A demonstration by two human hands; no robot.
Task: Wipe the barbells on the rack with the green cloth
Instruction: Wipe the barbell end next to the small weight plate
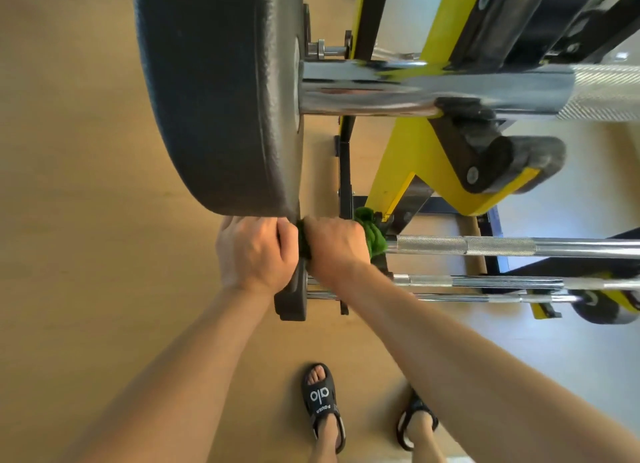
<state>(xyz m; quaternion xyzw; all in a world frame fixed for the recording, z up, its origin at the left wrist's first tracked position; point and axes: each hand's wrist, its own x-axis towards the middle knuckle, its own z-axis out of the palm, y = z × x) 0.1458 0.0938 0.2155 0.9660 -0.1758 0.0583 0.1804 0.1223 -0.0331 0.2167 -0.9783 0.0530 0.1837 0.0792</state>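
Gripping the green cloth (372,239) around a barbell (519,246) on the rack (412,165), our right hand (334,246) curls tight. Our left hand (256,251) clasps a small black plate (294,298) beside it.

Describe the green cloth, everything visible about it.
The green cloth looks like thick, fuzzy terry. It is bunched around the near end of a knurled steel barbell on the yellow rack. The right hand grips it, covering most of it; a darker fold shows between that hand and the left hand.
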